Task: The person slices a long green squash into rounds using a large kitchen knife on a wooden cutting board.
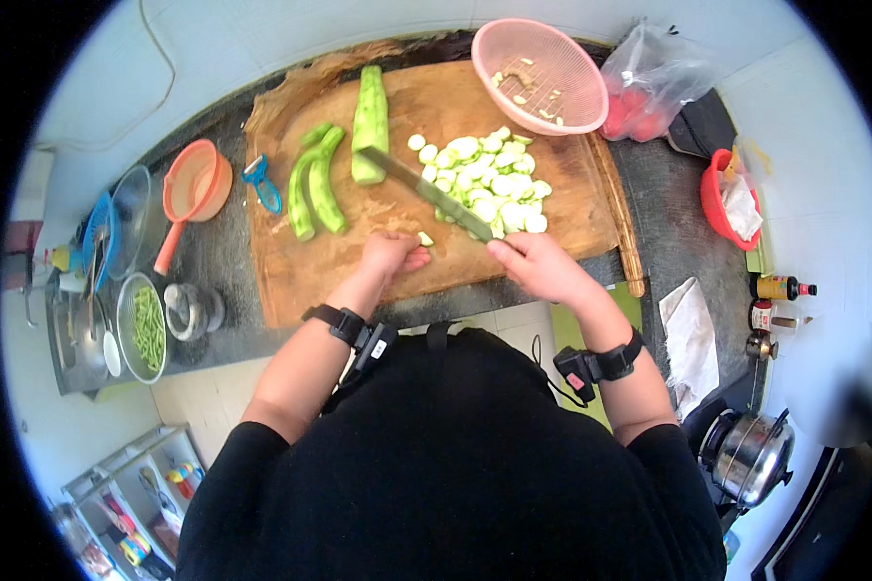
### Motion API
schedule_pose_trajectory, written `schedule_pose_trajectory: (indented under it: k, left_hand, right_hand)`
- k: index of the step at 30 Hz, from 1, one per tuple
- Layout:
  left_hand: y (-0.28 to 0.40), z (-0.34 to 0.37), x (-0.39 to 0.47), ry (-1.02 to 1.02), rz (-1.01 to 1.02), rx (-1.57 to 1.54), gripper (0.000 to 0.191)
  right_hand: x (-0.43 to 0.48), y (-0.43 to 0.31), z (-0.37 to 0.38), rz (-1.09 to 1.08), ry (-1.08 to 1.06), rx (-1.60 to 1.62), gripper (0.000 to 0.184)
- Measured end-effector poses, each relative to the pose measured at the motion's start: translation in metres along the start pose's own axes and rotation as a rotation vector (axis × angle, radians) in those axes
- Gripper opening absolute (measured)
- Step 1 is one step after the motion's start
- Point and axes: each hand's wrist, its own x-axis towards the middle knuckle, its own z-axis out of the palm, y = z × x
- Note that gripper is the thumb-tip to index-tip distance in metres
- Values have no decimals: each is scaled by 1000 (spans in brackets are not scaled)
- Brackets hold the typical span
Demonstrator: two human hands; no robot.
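My right hand (539, 266) grips the handle of a kitchen knife (436, 194), whose blade points up and left across the wooden cutting board (378, 277). At the board's near edge, my left hand (394, 254) has a small pale green piece (425, 238) at its fingertips; whether it is held cannot be told. Many round slices of a green vegetable (494, 181) lie in a heap beyond and right of the blade. A large peeled green gourd (370, 131) lies by the knife tip. Peeled curved green vegetables (321, 181) lie left of it, near a blue peeler (263, 184).
A pink basket (592, 87) with small pale pieces stands at the board's back right corner. A wooden rolling pin (623, 225) lies along the right edge. At left are an orange dipper (218, 192), a colander of green beans (145, 338) and a stone mortar (189, 312).
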Motion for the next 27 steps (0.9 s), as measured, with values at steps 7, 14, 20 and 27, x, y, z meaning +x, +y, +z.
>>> schedule_pose_trajectory:
  k: [7,14,20,27]
  left_hand:
    - [5,2,21,-138,302,82,21]
    - [28,-62,-8,293,570,200,28]
    - [96,-23,-32,299,909,891,30]
    - [130,-25,45,565,1110,1179,51]
  right_hand:
    - [-25,3,-14,-22,260,-468,51]
    - [-49,32,-36,73,301,-630,44]
    - [-83,53,-33,78,276,-493,42]
    - [-113,74,-23,155,112,1,46]
